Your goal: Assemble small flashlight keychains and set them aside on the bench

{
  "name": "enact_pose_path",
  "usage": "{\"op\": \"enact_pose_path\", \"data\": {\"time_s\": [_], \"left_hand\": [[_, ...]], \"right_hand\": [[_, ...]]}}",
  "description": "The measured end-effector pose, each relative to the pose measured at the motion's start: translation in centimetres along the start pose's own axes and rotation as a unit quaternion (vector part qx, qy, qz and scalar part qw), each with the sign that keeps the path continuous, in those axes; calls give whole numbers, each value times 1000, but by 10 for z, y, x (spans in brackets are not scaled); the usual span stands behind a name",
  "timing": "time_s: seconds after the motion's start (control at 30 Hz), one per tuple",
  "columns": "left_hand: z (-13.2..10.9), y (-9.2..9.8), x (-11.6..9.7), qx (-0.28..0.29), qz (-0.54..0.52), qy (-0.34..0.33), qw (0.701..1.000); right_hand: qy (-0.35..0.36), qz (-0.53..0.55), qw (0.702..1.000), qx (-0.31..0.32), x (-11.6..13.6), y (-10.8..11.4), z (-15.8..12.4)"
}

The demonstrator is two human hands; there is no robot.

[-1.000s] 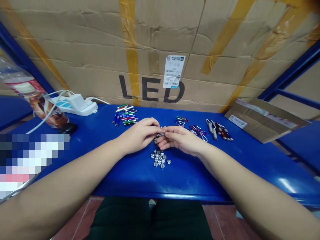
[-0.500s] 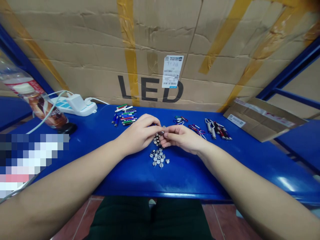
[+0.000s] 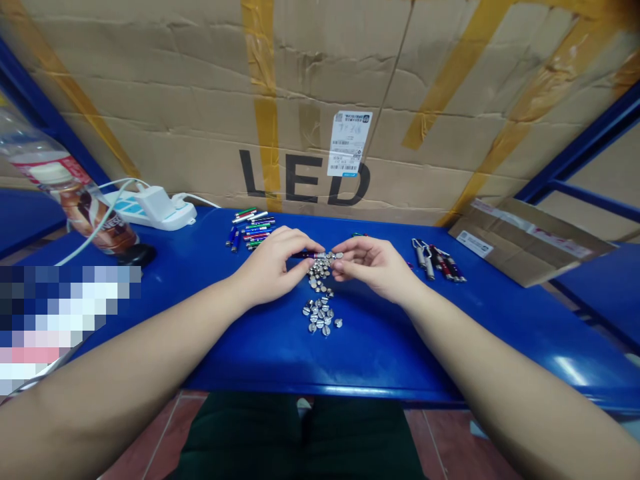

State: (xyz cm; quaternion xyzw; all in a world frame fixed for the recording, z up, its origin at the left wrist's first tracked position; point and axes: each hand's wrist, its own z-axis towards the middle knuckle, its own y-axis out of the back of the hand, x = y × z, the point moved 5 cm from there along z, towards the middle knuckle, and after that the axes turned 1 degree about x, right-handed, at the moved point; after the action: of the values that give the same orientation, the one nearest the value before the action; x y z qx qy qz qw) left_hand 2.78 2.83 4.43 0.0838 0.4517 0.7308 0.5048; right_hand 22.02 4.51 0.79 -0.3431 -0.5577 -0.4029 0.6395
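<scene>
Behind, large carton (image 3: pixel 190 127); left hand (image 3: pixel 270 267) part-hides colored tubes (image 3: pixel 257 228).

Tube (image 3: pixel 310 255), one: slim, dark purple, silver at its right end, held nearly level, left part hidden; disc (image 3: pixel 339 256), one: small, silver, round, pinched just beyond that end. Pile (image 3: pixel 319 270): shiny silver rounds, loose, overlapping, by the tube's near side. Cluster (image 3: pixel 320 316): silver rounds with barred faces, scattered nearer the front.
</scene>
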Motion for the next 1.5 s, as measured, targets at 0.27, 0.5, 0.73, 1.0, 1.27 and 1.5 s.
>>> {"op": "enact_pose_path", "data": {"time_s": [0.27, 0.5, 0.73, 1.0, 1.27, 1.5], "left_hand": [[0, -4, 3, 11, -49, 27, 998], [0, -5, 5, 18, -66, 42, 997], [-1, -7, 5, 23, -73, 51, 996], [-1, -6, 5, 29, -80, 53, 995], [-2, -7, 4, 37, -87, 50, 994], [-2, -9, 5, 39, -83, 49, 995]], "right_hand": [[153, -182, 971, -24, 18, 1, -3], [101, -128, 987, 2, 11, -2, -3], [117, -173, 978, -17, 16, -2, -7], [236, -289, 928, 9, 32, -3, -13], [229, -293, 928, 4, 30, -4, -12], [219, -286, 933, -5, 29, -3, -13]]}}
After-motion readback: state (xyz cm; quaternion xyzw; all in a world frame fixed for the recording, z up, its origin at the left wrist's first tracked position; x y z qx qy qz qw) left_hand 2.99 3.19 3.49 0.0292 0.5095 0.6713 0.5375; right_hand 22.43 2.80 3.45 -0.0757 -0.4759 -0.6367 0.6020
